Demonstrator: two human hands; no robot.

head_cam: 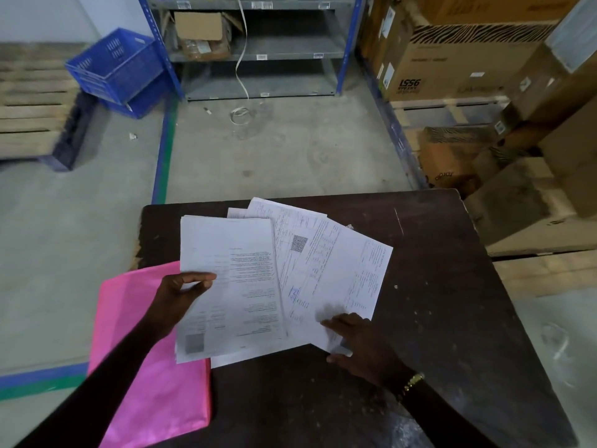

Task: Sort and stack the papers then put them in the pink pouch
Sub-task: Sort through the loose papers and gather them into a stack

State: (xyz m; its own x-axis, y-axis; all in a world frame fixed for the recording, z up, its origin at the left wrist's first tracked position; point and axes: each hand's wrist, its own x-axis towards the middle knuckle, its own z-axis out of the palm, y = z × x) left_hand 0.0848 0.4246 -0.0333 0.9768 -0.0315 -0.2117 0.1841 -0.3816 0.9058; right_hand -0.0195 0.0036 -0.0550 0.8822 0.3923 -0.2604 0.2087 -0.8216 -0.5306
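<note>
Now left hand (181,294) pinches papers (226,286); right hand (355,341) flat.

Papers (290,270) on table (436,286), pouch (155,367) left.

I see a bright pink pouch (155,367) at the left edge of the dark brown bench (436,286), white papers (274,279) printed in grey, blue crates (116,66), and what looks like zebra striping on brown cartons (468,53).

Two blue crates (118,71) are lying beside a metal shelf (255,46). Cardboard boxes (465,56) are standing at right, and a wooden pallet (30,108) is sitting at left.
</note>
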